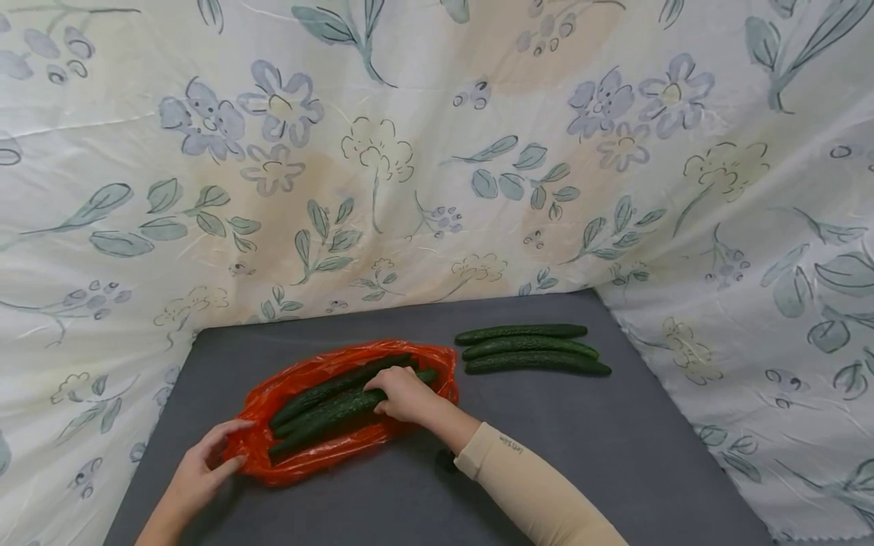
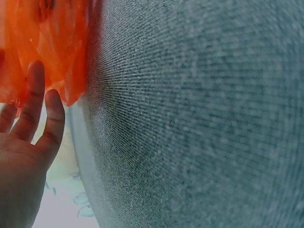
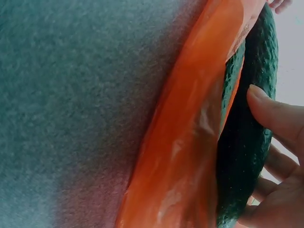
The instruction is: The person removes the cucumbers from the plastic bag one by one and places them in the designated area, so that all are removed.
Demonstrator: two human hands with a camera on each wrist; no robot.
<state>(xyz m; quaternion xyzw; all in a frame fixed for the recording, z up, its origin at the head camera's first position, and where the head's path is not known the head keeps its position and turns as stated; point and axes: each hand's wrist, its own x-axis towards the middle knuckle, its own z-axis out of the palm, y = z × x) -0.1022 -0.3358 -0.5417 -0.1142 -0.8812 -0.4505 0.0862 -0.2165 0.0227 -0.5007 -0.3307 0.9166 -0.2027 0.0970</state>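
A red plastic bag lies spread on the table with its mouth facing up and dark green cucumbers inside. My right hand grips the nearest cucumber toward its right end. In the right wrist view, thumb and fingers close around this cucumber, which stands above the bag's edge. At the bag's left end is my left hand, thumb and fingers spread at the plastic. The left wrist view has its fingers extended against the red plastic.
Right of the bag, three cucumbers lie side by side near the back of the grey table. Floral cloth hangs behind the table and along its sides. A small dark object shows beneath my right wrist.
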